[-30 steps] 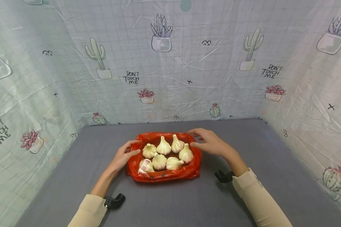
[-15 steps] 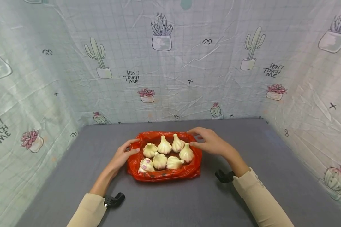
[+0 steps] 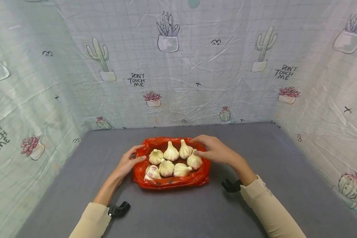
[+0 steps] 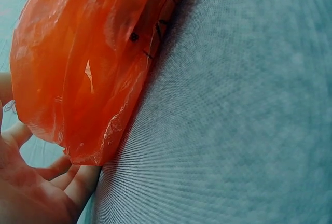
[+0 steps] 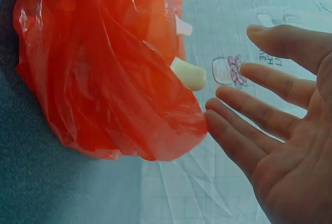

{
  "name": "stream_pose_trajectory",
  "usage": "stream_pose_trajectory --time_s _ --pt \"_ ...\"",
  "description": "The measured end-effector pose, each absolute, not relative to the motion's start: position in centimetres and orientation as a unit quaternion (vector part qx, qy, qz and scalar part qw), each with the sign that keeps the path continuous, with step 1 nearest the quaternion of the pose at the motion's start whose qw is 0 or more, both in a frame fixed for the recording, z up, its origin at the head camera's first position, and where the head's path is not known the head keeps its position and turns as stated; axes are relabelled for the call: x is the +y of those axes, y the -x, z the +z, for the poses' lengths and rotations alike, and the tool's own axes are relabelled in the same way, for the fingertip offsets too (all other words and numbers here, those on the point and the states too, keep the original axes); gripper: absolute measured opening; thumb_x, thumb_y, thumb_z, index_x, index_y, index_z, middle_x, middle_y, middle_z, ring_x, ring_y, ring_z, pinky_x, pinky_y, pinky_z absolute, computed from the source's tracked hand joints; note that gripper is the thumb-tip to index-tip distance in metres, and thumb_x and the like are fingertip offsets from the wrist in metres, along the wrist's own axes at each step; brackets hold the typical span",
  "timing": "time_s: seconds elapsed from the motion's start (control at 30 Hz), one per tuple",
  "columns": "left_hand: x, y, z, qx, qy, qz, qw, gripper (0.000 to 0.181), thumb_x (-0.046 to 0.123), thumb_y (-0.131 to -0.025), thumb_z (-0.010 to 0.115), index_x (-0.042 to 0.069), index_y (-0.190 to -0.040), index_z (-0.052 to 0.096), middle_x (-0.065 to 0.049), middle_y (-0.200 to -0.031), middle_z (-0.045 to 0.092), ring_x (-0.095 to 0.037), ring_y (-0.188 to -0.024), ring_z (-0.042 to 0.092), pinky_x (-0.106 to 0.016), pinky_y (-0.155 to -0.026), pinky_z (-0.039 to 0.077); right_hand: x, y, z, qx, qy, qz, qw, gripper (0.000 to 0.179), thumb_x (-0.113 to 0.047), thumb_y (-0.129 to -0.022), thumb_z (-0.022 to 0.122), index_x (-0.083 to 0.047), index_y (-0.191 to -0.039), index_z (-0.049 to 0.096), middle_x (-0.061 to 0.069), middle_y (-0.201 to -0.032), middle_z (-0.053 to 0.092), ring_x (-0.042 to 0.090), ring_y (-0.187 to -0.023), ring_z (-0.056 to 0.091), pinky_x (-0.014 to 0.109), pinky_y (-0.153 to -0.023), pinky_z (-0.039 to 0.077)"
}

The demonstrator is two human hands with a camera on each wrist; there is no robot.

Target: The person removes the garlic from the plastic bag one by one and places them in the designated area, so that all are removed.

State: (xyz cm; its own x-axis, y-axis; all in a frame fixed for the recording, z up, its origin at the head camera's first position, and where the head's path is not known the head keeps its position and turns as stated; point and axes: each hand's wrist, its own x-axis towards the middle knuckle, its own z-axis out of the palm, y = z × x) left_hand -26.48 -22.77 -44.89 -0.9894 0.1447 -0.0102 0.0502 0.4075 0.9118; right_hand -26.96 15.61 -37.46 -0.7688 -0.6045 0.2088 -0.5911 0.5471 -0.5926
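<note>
A red plastic bag [image 3: 178, 183] sits on the table with its mouth spread wide. Several garlic bulbs [image 3: 171, 152] lie inside it, most with their stems up. My left hand [image 3: 125, 166] rests at the bag's left side, its thumb over the rim; in the left wrist view its loosely extended fingers [image 4: 78, 185] reach along the bag's end. My right hand [image 3: 217, 150] hovers over the right rim, thumb tip overlapping the rightmost garlic bulb [image 3: 194, 162]. The right wrist view shows its fingers [image 5: 259, 112] spread with nothing between them, one fingertip right at the bag's edge.
The grey tabletop [image 3: 172, 215] surrounds the bag. A pale curtain [image 3: 181, 66] printed with potted cacti stands behind and along both sides. A black wrist mount [image 3: 119, 210] sits below the left forearm, another black mount [image 3: 231, 185] beside the right.
My right hand has shifted slightly left, further over the bag's right rim toward the rightmost garlic bulb. The left hand, bag and garlic look unmoved.
</note>
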Motion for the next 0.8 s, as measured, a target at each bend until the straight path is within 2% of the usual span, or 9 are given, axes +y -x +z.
stream_pose_trajectory --time_s 0.13,0.3,0.37,0.53,0.63,0.7,0.8 --pt "-22.9 26.6 -45.0 0.840 -0.050 0.539 0.048 0.058 0.033 -0.099 0.067 0.023 -0.154 0.048 -0.015 -0.157 0.043 -0.035 -0.143 0.037 -0.059 -0.115 0.032 15.2 27.0 -37.7 0.875 0.350 -0.334 0.014 0.043 -0.019 -0.098 0.070 -0.005 -0.138 0.062 0.014 -0.140 0.064 0.032 -0.129 0.061 0.053 -0.107 0.050" --pt "-23.0 26.7 -45.4 0.832 -0.045 0.551 0.056 0.058 0.033 -0.099 0.068 0.025 -0.153 0.049 -0.012 -0.160 0.042 -0.035 -0.149 0.033 -0.060 -0.120 0.028 15.0 27.2 -37.9 0.866 0.371 -0.335 0.014 0.038 -0.012 -0.098 0.069 0.000 -0.134 0.063 0.017 -0.134 0.067 0.032 -0.121 0.067 0.051 -0.102 0.054" --pt "-23.0 26.7 -45.5 0.828 -0.044 0.556 0.061 0.058 0.033 -0.099 0.068 0.025 -0.153 0.049 -0.011 -0.161 0.041 -0.034 -0.149 0.033 -0.057 -0.119 0.031 15.0 27.3 -37.9 0.868 0.375 -0.326 0.008 0.035 -0.009 -0.097 0.069 0.000 -0.130 0.065 0.017 -0.129 0.069 0.031 -0.117 0.069 0.049 -0.099 0.056" --pt "-22.9 26.8 -45.8 0.813 -0.050 0.576 0.070 0.058 0.033 -0.099 0.068 0.027 -0.153 0.048 -0.010 -0.162 0.039 -0.034 -0.143 0.044 -0.040 -0.107 0.047 15.2 27.6 -37.7 0.881 0.370 -0.294 -0.010 0.028 -0.001 -0.094 0.068 -0.002 -0.122 0.071 0.012 -0.116 0.074 0.027 -0.105 0.070 0.047 -0.089 0.058" --pt "-22.9 26.7 -46.1 0.808 -0.059 0.582 0.064 0.059 0.031 -0.099 0.069 0.026 -0.153 0.048 -0.010 -0.163 0.039 -0.034 -0.142 0.046 -0.030 -0.100 0.049 15.1 27.8 -37.7 0.888 0.367 -0.277 -0.006 0.027 -0.002 -0.094 0.068 -0.004 -0.120 0.073 0.009 -0.114 0.074 0.025 -0.100 0.068 0.044 -0.086 0.057" --pt "-22.9 26.6 -46.4 0.807 -0.063 0.585 0.056 0.059 0.030 -0.098 0.070 0.025 -0.153 0.049 -0.010 -0.163 0.039 -0.035 -0.139 0.049 -0.027 -0.097 0.050 14.9 27.9 -37.7 0.892 0.365 -0.268 0.000 0.026 -0.004 -0.094 0.068 -0.006 -0.119 0.075 0.008 -0.114 0.074 0.023 -0.097 0.066 0.041 -0.084 0.057" --pt "-22.9 26.7 -46.7 0.802 -0.075 0.590 0.052 0.060 0.027 -0.098 0.071 0.024 -0.153 0.048 -0.012 -0.163 0.038 -0.037 -0.129 0.058 -0.029 -0.091 0.055 14.7 28.1 -37.5 0.894 0.366 -0.258 -0.001 0.026 -0.004 -0.094 0.068 -0.007 -0.119 0.075 0.007 -0.115 0.075 0.020 -0.095 0.065 0.037 -0.082 0.056"
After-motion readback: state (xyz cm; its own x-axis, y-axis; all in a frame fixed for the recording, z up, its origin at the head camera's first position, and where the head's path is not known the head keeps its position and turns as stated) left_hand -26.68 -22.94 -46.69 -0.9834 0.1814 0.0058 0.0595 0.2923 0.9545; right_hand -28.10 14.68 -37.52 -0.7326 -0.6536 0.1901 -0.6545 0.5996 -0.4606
